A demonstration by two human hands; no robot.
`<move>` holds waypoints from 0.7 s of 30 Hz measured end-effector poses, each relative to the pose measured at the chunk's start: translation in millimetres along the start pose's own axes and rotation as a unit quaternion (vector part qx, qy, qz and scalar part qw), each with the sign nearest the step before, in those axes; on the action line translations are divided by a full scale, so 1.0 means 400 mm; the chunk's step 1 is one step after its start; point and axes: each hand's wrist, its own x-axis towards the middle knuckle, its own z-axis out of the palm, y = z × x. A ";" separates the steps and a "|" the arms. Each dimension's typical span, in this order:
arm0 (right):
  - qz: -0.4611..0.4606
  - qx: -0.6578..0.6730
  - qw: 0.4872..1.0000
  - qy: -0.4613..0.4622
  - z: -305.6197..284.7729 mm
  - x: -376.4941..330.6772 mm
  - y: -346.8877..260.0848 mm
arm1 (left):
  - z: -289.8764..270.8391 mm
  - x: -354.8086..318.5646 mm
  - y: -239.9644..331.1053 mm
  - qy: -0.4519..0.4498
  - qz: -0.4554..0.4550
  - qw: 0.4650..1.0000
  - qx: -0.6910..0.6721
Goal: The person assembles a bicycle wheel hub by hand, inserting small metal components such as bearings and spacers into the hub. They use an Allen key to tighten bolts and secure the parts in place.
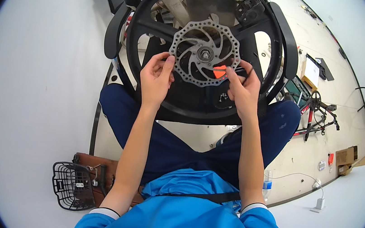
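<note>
A black bicycle wheel (156, 29) with thick spokes lies across my lap, its silver perforated brake disc (205, 53) facing up at the hub. My left hand (156, 76) pinches the disc's left edge with thumb and fingers. My right hand (242, 89) grips the disc's lower right edge, fingers next to a small orange piece (219, 71) seen through the disc's cutouts. Both forearms reach in from below over my blue trousers.
A black wire basket (71, 186) and a brown bag (94, 167) lie on the floor at lower left. A red bicycle frame (316, 117) lies at right, with cardboard boxes (344, 159), a water bottle (267, 184) and a white plug with cable (318, 203). Black chairs stand at top left and far right.
</note>
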 end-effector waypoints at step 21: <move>0.054 -0.367 0.915 -0.161 -0.118 -0.324 0.167 | -0.236 -0.181 0.003 0.089 -0.017 0.987 0.131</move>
